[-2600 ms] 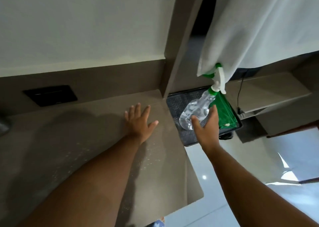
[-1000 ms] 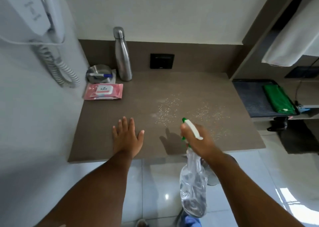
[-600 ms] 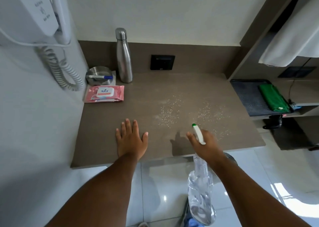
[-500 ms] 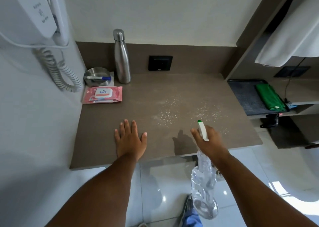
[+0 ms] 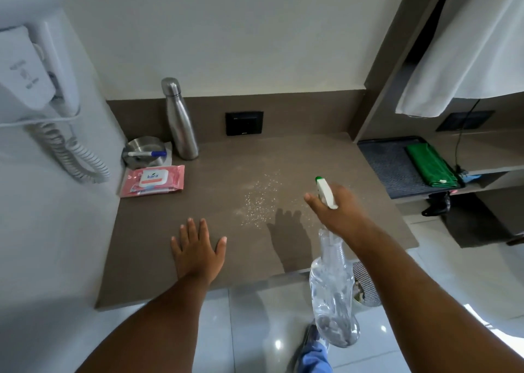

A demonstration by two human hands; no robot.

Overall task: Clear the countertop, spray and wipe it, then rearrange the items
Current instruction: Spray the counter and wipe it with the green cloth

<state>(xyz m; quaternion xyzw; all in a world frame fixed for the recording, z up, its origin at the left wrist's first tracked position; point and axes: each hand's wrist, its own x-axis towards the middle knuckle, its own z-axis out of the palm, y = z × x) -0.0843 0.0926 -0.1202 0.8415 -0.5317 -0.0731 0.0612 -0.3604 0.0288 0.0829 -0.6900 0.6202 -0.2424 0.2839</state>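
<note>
My right hand (image 5: 338, 211) grips the white trigger head of a clear spray bottle (image 5: 333, 296), green nozzle tip pointing over the brown countertop (image 5: 226, 174); the bottle body hangs below the counter's front edge. Fine droplets (image 5: 261, 197) speckle the counter's middle. My left hand (image 5: 198, 252) lies flat, fingers spread, near the front edge. At the back left stand a steel bottle (image 5: 180, 120), a steel dish (image 5: 144, 151) with a pen across it, and a pink wipes pack (image 5: 153, 180).
A wall hair dryer with a coiled cord (image 5: 59, 146) hangs at left. A black socket (image 5: 243, 123) is on the backsplash. To the right, a dark tray (image 5: 391, 168) holds a folded green cloth (image 5: 431, 165); a white towel (image 5: 467, 46) hangs above. Glossy floor tiles lie below.
My right hand took the spray bottle off the tray at right and brought it over the counter; in the last half second it rose slightly. The left hand stayed flat.
</note>
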